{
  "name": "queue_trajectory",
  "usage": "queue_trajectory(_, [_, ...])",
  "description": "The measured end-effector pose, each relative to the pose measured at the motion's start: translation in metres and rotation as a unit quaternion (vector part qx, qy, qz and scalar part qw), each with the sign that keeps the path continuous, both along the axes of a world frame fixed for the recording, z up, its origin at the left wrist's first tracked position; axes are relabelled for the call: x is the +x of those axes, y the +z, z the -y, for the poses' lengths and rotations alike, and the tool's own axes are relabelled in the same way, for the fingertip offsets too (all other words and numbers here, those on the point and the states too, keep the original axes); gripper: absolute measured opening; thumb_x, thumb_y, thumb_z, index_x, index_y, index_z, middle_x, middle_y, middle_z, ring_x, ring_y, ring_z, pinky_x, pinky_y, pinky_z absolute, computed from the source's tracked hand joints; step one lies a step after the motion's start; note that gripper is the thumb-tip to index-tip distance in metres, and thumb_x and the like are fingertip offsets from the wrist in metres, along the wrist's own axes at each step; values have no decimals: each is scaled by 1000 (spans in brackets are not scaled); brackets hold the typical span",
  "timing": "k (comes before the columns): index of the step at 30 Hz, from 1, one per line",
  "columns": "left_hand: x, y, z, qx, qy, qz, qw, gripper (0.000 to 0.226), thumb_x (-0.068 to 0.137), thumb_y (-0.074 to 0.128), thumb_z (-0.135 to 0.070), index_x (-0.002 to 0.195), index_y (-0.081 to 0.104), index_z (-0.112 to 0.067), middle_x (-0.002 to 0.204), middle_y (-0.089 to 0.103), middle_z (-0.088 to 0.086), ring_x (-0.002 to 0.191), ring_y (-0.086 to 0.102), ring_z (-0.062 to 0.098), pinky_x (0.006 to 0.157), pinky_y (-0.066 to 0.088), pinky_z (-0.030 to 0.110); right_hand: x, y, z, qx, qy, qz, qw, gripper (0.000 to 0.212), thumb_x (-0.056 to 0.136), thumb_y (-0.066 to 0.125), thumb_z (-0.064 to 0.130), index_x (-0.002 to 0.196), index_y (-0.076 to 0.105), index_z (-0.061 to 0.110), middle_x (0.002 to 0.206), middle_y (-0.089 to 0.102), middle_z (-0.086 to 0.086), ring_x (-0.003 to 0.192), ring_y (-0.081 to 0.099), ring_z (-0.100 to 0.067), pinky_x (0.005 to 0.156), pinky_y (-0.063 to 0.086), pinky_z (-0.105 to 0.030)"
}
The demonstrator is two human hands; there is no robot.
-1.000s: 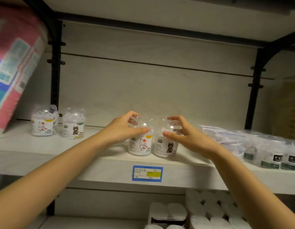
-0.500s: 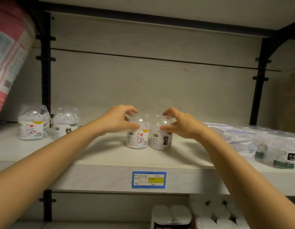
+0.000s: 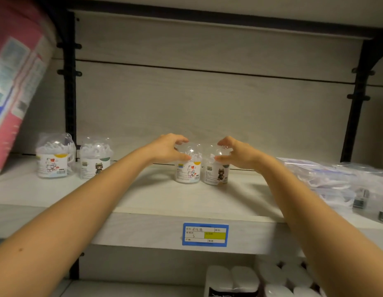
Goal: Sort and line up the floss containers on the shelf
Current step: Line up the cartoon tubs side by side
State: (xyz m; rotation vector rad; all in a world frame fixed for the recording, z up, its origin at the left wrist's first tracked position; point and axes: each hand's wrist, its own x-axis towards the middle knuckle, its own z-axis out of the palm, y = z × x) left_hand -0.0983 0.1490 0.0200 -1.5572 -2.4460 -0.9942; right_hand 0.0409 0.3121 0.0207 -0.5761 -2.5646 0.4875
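On the pale wooden shelf (image 3: 156,196), near its middle and close to the back panel, two floss containers stand upright, just beside each other. On the left is a clear domed plastic floss container with a white-cat label (image 3: 188,171), and on the right a clear domed plastic floss container with a dark-cat label (image 3: 216,173). The left hand (image 3: 168,150) has its grip curled round the dome of the white-cat one, thumb in front and fingers over the top. The right hand (image 3: 237,155) has its grip pinching the dome of the dark-cat one in the same way. Well apart, at the shelf's left end, stand a second white-cat container (image 3: 54,161) and, just beside it, a second dark-cat container (image 3: 95,161). A tilted pink and blue package (image 3: 17,82) leans at the far left. Clear plastic bags (image 3: 327,179) lie at the right end. A blue and yellow price tag (image 3: 205,234) sits on the shelf's front edge, and white rolls (image 3: 233,279) stand below.
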Motion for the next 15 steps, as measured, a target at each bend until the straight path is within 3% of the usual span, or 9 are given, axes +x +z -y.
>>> queue_trajectory(2, [5, 3, 8, -42, -6, -17, 999, 73, 85, 62, -34, 146, 23, -22, 153, 29, 0, 135, 36, 19, 110, 31, 32, 6, 2, 6, 38, -8, -6, 999, 55, 87, 60, 33, 137, 40, 17, 145, 41, -6, 131, 40, -23, 95, 33, -26])
queue_trajectory(4, [14, 7, 25, -36, 8, -67, 997, 66, 89, 58, -31, 145, 26, -20, 151, 33, 0, 134, 37, 18, 107, 30, 25, 12, 3, 17, 90, -12, -39, 995, 50, 88, 60, 32, 133, 46, 17, 141, 45, -4, 129, 42, -22, 99, 33, -28])
queue_trajectory(7, [25, 12, 69, 62, 35, -101, 992, 29, 88, 59, -19, 117, 60, -12, 115, 66, 7, 92, 63, 19, 75, 43, 17, 23, 4, 47, 107, 26, -112, 988, 21, 86, 61, 25, 107, 63, 20, 109, 65, 2, 93, 60, -11, 84, 45, -28])
queue_trajectory(10, [26, 10, 129, 113, 49, -78, 989, 11, 89, 58, -12, 91, 69, -11, 76, 69, 4, 61, 60, 11, 55, 44, 9, 27, 4, 86, 83, 85, -125, 985, 6, 86, 63, 19, 83, 68, 22, 77, 68, 8, 68, 60, -1, 65, 46, -18])
queue_trajectory(12, [22, 7, 170, 133, 68, -42, 988, 11, 89, 57, -11, 87, 68, -13, 71, 66, 2, 56, 58, 2, 51, 45, 8, 24, 1, 114, 27, 129, -122, 984, 8, 85, 63, 19, 80, 69, 19, 74, 70, 5, 67, 63, -4, 59, 46, -12])
queue_trajectory(15, [2, 1, 219, 156, 89, 15, 984, 14, 88, 57, -11, 86, 69, -17, 71, 66, 1, 60, 59, 0, 54, 46, 13, 6, -4, 153, -66, 182, -100, 976, 8, 84, 64, 22, 79, 69, 20, 76, 72, 0, 74, 67, -14, 75, 54, -31])
